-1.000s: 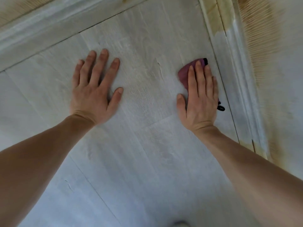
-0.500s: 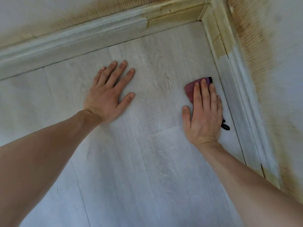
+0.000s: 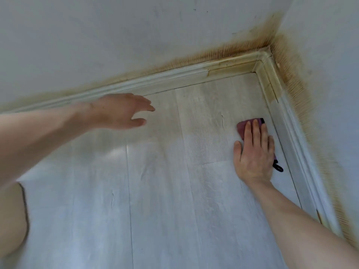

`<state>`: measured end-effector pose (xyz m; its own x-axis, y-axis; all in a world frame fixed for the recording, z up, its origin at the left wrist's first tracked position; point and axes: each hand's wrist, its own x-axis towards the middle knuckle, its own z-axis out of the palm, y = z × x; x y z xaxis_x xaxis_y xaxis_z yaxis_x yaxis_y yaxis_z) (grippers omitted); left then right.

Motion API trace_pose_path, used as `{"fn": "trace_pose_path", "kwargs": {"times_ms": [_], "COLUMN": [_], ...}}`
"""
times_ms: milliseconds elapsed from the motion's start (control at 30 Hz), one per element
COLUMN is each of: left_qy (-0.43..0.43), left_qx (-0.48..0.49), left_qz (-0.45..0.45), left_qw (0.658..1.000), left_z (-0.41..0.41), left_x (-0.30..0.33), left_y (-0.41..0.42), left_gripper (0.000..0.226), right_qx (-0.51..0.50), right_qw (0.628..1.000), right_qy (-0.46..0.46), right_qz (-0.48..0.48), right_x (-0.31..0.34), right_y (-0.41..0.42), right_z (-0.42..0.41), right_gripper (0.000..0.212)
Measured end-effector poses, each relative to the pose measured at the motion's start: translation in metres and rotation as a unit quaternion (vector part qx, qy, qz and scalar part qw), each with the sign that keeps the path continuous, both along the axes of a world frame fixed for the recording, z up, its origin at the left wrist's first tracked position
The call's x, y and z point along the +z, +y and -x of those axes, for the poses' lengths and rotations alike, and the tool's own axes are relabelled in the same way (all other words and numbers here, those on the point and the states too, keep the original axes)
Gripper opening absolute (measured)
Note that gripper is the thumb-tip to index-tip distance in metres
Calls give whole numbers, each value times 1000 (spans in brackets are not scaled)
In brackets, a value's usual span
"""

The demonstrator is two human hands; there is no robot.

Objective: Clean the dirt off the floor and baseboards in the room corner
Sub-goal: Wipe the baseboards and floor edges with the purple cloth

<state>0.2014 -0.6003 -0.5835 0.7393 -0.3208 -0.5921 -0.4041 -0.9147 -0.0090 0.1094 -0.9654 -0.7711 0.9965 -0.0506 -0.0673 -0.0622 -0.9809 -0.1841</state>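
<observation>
1. While the right hand [image 3: 254, 152] presses flat, fingers straight, on the purple cloth [image 3: 242, 126] on the floor [image 3: 165, 191], the stained corner baseboard [image 3: 266, 61] lies at twelve o'clock, nearer this hand.
2. Left hand [image 3: 120, 111] hovers spread, holding nothing, at nine o'clock.

Pale plank floor [image 3: 159, 200] meets white walls [image 3: 97, 35] — brownish staining along baseboards [image 3: 147, 83].

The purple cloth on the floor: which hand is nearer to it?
The right hand. It lies flat on top of the purple cloth, fingers straight, close to the right baseboard. The left hand is far to the cloth's left, open, not touching it.
</observation>
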Motion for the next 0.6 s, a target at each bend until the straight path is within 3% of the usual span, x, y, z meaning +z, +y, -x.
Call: {"fn": "trace_pose_path", "kwargs": {"times_ms": [133, 233, 433, 600], "left_qy": [31, 54, 47, 34], "left_qx": [19, 37, 99, 218], "left_qz": [-62, -52, 69, 191], "left_qw": [997, 996, 992, 956], "left_z": [23, 41, 46, 39], "left_x": [56, 60, -31, -105], "left_y": [50, 70, 53, 14], "left_gripper": [50, 50, 54, 56], "right_qx": [2, 0, 3, -9], "right_qw": [1000, 999, 997, 996], "right_qy": [24, 41, 83, 86], "right_qz": [-5, -9, -8, 11], "right_x": [3, 6, 10, 7], "right_y": [-1, 0, -2, -1], "right_z": [-3, -2, -5, -6], "right_gripper": [69, 69, 68, 67]}}
